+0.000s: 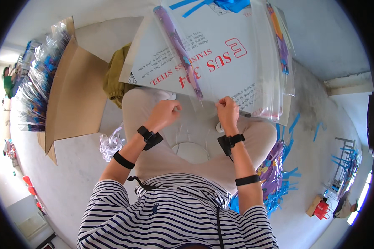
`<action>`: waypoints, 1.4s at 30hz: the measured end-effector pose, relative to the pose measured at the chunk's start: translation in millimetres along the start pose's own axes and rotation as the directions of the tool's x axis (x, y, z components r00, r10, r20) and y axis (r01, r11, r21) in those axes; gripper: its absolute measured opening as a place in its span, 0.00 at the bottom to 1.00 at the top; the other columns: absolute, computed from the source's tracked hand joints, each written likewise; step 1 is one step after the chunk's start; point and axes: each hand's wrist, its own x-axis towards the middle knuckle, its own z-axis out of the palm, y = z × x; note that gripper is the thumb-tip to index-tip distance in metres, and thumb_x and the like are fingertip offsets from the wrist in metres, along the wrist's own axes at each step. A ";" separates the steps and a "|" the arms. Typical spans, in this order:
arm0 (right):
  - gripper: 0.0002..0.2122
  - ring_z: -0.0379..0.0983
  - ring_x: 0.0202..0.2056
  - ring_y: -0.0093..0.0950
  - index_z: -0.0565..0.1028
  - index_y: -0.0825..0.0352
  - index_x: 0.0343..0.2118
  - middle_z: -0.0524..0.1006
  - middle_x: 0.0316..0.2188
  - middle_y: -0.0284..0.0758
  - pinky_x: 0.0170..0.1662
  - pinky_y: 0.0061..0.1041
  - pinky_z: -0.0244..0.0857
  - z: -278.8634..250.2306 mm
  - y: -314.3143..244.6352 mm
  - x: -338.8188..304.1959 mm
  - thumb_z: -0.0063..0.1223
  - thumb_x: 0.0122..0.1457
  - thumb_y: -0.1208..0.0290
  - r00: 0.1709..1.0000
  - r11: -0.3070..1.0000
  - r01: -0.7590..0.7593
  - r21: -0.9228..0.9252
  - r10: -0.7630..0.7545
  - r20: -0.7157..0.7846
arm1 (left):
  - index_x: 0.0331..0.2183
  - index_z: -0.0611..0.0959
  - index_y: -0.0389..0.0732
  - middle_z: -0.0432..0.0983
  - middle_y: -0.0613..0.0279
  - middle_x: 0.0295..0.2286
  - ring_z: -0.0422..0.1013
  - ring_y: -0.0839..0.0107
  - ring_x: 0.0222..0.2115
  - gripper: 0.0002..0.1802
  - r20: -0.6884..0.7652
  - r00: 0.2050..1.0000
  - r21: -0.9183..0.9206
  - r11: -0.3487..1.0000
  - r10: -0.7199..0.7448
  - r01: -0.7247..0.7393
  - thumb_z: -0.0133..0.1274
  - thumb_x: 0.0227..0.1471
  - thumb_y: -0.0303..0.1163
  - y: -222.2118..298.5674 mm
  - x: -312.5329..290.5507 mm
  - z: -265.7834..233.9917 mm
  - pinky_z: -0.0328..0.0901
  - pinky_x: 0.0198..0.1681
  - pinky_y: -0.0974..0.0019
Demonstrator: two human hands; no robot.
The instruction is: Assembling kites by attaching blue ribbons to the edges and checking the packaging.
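My left hand (164,114) is held above my lap, its fingers curled together. Close to the near edge of the board, my right hand (227,111) is pinched shut. Whatever either hand holds is too thin or clear to make out. Between and beyond them, a long, narrow purple printed strip in a clear sleeve (178,46) lies on a white printed board (220,41), its near end reaching the edge. Right of it rests a stack of clear plastic sleeves (266,79), with an orange and purple strip (281,45) on top.
Blue ribbons (232,4) lie at the board's far edge. At left stands a cardboard box (77,91) with many clear-wrapped pieces (39,83). An olive cloth (117,76) is beside the board. White ribbon scraps (111,144) and a purple and blue pile (272,174) lie on the floor.
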 end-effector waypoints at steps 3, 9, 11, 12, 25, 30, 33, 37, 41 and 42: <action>0.17 0.73 0.42 0.38 0.77 0.63 0.43 0.77 0.39 0.38 0.46 0.40 0.65 -3.1 -24.7 -9.2 0.63 0.48 0.71 0.960 0.844 0.226 -0.486 -0.279 -0.038 | 0.56 0.74 0.43 0.78 0.53 0.44 0.76 0.60 0.40 0.38 -0.077 0.952 -0.092 0.948 0.297 -0.304 0.64 0.39 0.25 -18.1 3.2 5.3 0.72 0.35 0.59; 0.35 0.52 0.66 0.41 0.62 0.64 0.63 0.57 0.66 0.38 0.66 0.48 0.48 24.5 -62.8 -6.9 0.63 0.51 0.65 0.676 0.542 0.714 -0.444 -0.700 0.232 | 0.50 0.77 0.41 0.78 0.49 0.42 0.76 0.58 0.41 0.35 -0.252 0.957 -0.136 0.974 0.141 -0.179 0.65 0.34 0.26 -23.6 21.8 24.1 0.71 0.41 0.59; 0.36 0.51 0.67 0.41 0.61 0.66 0.63 0.56 0.66 0.38 0.66 0.49 0.48 35.2 -60.4 -3.0 0.64 0.51 0.64 0.685 0.562 0.716 -0.415 -0.680 0.261 | 0.47 0.79 0.39 0.80 0.53 0.39 0.77 0.57 0.38 0.28 -0.323 0.807 0.421 0.839 0.494 -0.345 0.60 0.39 0.22 -18.3 12.3 21.8 0.71 0.37 0.58; 0.38 0.51 0.67 0.41 0.60 0.67 0.63 0.55 0.67 0.38 0.66 0.49 0.48 38.9 -60.2 -1.6 0.64 0.51 0.63 0.699 0.589 0.711 -0.384 -0.651 0.297 | 0.47 0.79 0.39 0.80 0.53 0.39 0.77 0.57 0.38 0.28 -0.336 0.801 0.433 0.837 0.495 -0.336 0.60 0.39 0.22 -17.0 9.5 15.9 0.71 0.37 0.58; 0.30 0.58 0.62 0.41 0.64 0.67 0.60 0.61 0.64 0.40 0.61 0.49 0.55 62.9 -99.0 54.6 0.59 0.56 0.62 0.706 0.606 0.697 -0.384 -0.672 0.222 | 0.38 0.82 0.41 0.78 0.53 0.40 0.74 0.53 0.38 0.18 -0.471 0.875 -0.010 0.991 0.110 -0.131 0.57 0.38 0.22 -15.7 -7.4 -22.0 0.67 0.41 0.50; 0.21 0.67 0.53 0.40 0.76 0.67 0.50 0.73 0.54 0.37 0.56 0.38 0.62 0.6 -69.8 63.0 0.55 0.50 0.79 0.681 0.672 0.732 -0.112 -0.719 0.137 | 0.39 0.81 0.39 0.75 0.50 0.46 0.75 0.53 0.40 0.23 -0.539 0.812 -0.013 0.961 0.226 -0.276 0.61 0.33 0.21 -18.0 -15.5 -9.0 0.64 0.49 0.52; 0.30 0.65 0.54 0.39 0.75 0.62 0.52 0.71 0.58 0.35 0.58 0.37 0.61 -16.3 -56.3 51.1 0.52 0.41 0.86 0.696 0.697 0.709 -0.107 -0.668 0.262 | 0.41 0.79 0.39 0.73 0.52 0.47 0.72 0.55 0.47 0.26 -0.614 0.745 -0.042 0.932 0.260 -0.360 0.63 0.32 0.22 12.3 1.4 7.0 0.59 0.54 0.52; 0.31 0.62 0.57 0.40 0.76 0.58 0.51 0.68 0.59 0.34 0.59 0.39 0.59 -9.7 -49.2 39.2 0.52 0.39 0.87 0.639 0.617 0.765 -0.183 -0.696 0.327 | 0.44 0.76 0.41 0.69 0.57 0.49 0.63 0.58 0.55 0.30 -0.616 0.666 0.262 0.907 0.420 -0.330 0.64 0.32 0.23 35.1 27.4 18.5 0.58 0.56 0.52; 0.27 0.62 0.56 0.40 0.77 0.57 0.45 0.69 0.56 0.33 0.57 0.39 0.60 -3.3 -42.7 37.9 0.54 0.38 0.87 0.643 0.625 0.763 -0.166 -0.709 0.289 | 0.40 0.77 0.43 0.70 0.60 0.48 0.64 0.60 0.54 0.24 -0.605 0.667 0.315 0.900 0.435 -0.301 0.62 0.36 0.24 24.7 45.9 36.2 0.58 0.56 0.51; 0.27 0.62 0.56 0.40 0.77 0.57 0.45 0.69 0.56 0.33 0.57 0.39 0.60 -2.7 -41.3 37.8 0.54 0.38 0.87 0.645 0.628 0.761 -0.163 -0.707 0.290 | 0.40 0.77 0.43 0.70 0.60 0.48 0.64 0.60 0.54 0.24 -0.602 0.671 0.315 0.901 0.433 -0.299 0.62 0.36 0.24 20.7 48.0 39.8 0.58 0.56 0.51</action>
